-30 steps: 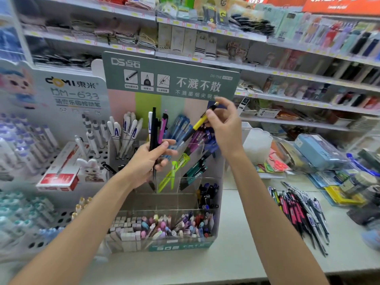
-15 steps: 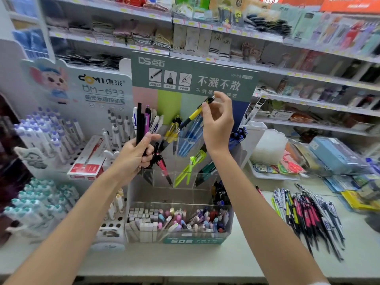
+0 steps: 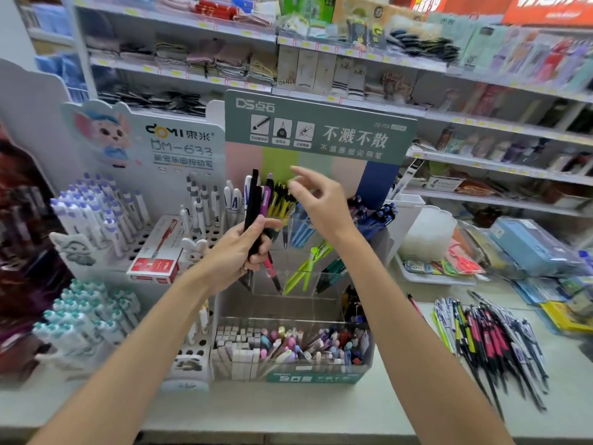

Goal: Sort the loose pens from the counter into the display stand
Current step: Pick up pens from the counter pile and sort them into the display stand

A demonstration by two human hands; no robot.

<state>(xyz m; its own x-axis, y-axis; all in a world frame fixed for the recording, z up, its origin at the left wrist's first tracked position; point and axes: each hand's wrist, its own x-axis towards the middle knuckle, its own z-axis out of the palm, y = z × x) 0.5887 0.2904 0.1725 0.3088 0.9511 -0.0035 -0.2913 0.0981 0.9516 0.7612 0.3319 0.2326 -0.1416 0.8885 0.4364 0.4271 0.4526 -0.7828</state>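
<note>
A clear acrylic display stand [image 3: 288, 329] with a green header card stands on the counter in front of me. Its upper slots hold yellow pens [image 3: 279, 200], blue pens and green pens. My left hand [image 3: 239, 252] grips a bundle of pens [image 3: 256, 203], black, white and pink, upright in front of the stand's left slots. Above the yellow pens hovers my right hand [image 3: 321, 203], fingers spread and relaxed, holding nothing. A pile of loose pens [image 3: 487, 342] lies on the counter at the right.
A white stand [image 3: 179, 149] with rows of capped pens and a red box [image 3: 157, 252] stands at the left. The display stand's bottom tray holds erasers and small items. Trays and a blue case [image 3: 529, 245] sit at the right. Shelves of goods fill the background.
My right hand has let go of the yellow pen, which now stands with the other yellow pens in the upper slot, and its fingers have spread. The view shifted left.
</note>
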